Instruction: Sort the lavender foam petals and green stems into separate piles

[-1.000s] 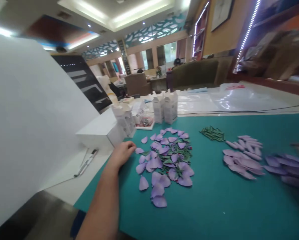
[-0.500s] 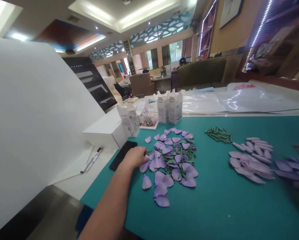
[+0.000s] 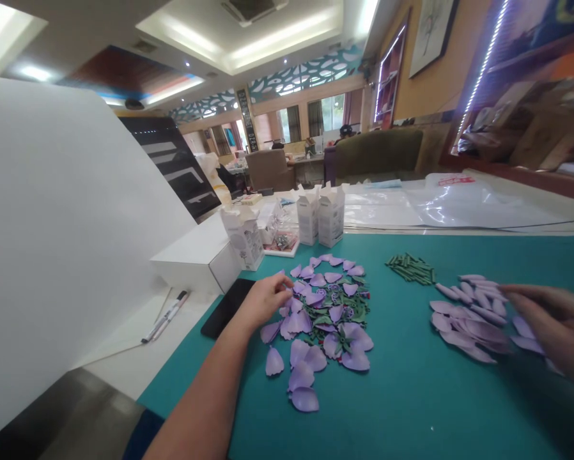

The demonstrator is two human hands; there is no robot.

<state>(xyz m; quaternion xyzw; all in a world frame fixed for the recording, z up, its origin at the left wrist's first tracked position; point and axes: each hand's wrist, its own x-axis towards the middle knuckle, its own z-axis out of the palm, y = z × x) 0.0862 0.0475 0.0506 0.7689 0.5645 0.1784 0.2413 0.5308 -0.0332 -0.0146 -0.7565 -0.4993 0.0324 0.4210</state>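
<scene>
My left hand (image 3: 266,299) is at the left edge of a heap of purple plastic petals (image 3: 300,321), with thumb and fingers bent together. A bit of purple shows behind its fingertips; what they pinch is hidden. Green leaf-like parts (image 3: 323,319) and small purple wheel-shaped parts (image 3: 333,288) are mixed into the heap. On the right, my right hand (image 3: 553,319) is slightly blurred, its fingers stretched out to slim pale-purple bud-shaped pieces (image 3: 482,298). Pale-purple long petals (image 3: 464,329) lie just left of it, and darker purple petals (image 3: 527,344) are partly under it.
Short green sticks (image 3: 410,268) lie in a pile on the green mat (image 3: 387,409). A black phone-like slab (image 3: 227,310) and pens (image 3: 166,316) are at the left. White cartons (image 3: 332,216) and a white box (image 3: 195,262) stand behind. Clear plastic sheeting (image 3: 440,211) covers the far table.
My left hand has moved up along the heap's left edge to where a lone petal lay. My right hand has come in from the right, over the darker petals to the bud-shaped pieces.
</scene>
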